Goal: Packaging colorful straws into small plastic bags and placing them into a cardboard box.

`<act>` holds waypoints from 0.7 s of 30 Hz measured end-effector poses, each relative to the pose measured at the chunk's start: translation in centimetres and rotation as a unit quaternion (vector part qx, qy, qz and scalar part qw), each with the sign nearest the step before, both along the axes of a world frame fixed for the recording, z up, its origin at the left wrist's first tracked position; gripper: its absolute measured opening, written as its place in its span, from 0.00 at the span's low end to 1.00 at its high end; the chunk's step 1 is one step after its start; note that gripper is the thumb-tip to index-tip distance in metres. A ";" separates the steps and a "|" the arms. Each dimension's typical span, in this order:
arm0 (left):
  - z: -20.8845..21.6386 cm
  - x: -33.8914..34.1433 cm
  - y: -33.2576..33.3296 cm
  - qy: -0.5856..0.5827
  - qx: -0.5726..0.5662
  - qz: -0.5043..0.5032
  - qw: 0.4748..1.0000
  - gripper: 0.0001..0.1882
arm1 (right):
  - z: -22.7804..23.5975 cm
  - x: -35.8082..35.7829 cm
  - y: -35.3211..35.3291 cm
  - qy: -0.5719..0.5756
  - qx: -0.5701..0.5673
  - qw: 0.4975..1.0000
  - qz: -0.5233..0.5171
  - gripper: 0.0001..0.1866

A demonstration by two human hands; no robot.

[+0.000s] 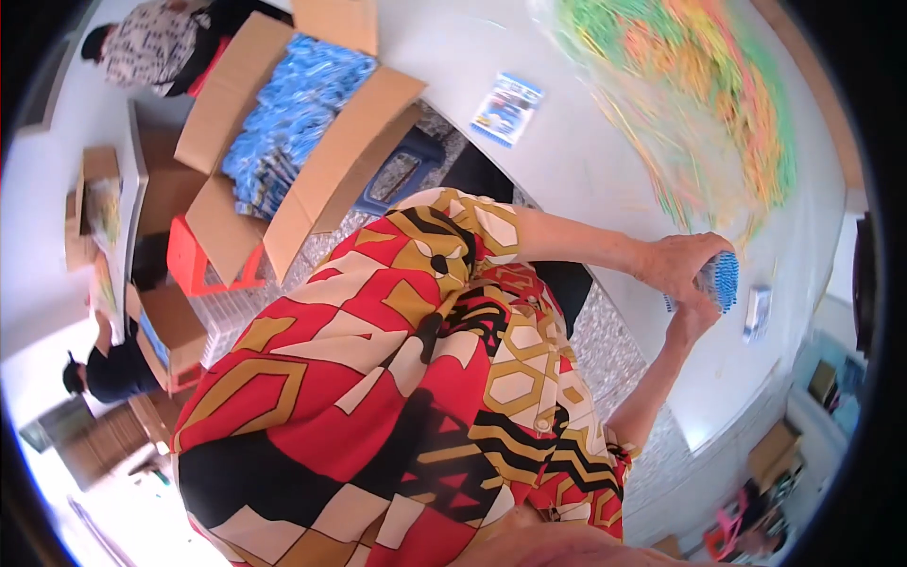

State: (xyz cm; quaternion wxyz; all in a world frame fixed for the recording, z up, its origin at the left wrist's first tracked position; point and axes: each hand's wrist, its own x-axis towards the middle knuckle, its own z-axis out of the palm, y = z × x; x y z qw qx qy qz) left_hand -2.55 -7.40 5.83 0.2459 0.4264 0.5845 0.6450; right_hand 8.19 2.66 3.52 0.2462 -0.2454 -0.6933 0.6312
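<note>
At the right side of the view, both my hands grip a stack of small packets [725, 281] with blue, serrated-looking edges. My left hand [682, 265] curls over the stack from above, fingers closed around it. From below, my right hand [694, 319] is closed against the same stack, its fingers partly hidden. Beside the hands, a single small white-and-blue packet [757, 314] lies on the white table [557, 180]. Another blue-and-white packet [507, 109] lies farther up the table.
A clear plastic bag of thin, multicoloured strips [704, 85] spreads over the table's far part. An open cardboard box [345, 151] full of blue packets stands to the left, near a blue stool [402, 170] and a red stool [203, 260]. Two people are at the left edge.
</note>
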 end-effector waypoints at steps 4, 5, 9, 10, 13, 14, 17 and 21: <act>3.0 -4.3 -6.4 0.112 0.019 0.058 0.992 0.49 | 4.6 -5.6 -3.9 -0.013 0.004 0.995 0.101 0.28; 4.0 -5.6 -8.1 0.142 0.005 0.068 0.988 0.51 | 5.4 -7.2 -4.6 -0.003 -0.024 0.991 0.129 0.28; 6.7 -8.8 -16.1 0.157 -0.007 0.105 0.982 0.52 | 8.1 -12.2 -10.6 -0.012 -0.056 0.969 0.240 0.27; 7.0 -9.1 -18.1 0.167 -0.038 0.156 0.973 0.51 | 8.5 -13.4 -12.6 -0.005 -0.066 0.961 0.267 0.28; 8.7 -9.4 -25.5 0.121 -0.102 0.252 0.955 0.50 | 10.4 -17.1 -20.0 0.011 -0.046 0.929 0.367 0.28; 8.6 -9.4 -28.2 0.129 -0.094 0.300 0.940 0.50 | 11.0 -18.0 -22.6 0.006 -0.036 0.910 0.412 0.27; 10.8 -8.2 -36.0 0.184 -0.242 0.404 0.863 0.48 | 12.0 -20.4 -29.6 0.051 0.006 0.853 0.520 0.23; 10.1 -5.8 -45.3 0.158 -0.341 0.465 0.801 0.48 | 11.7 -22.6 -37.0 0.049 0.061 0.758 0.647 0.30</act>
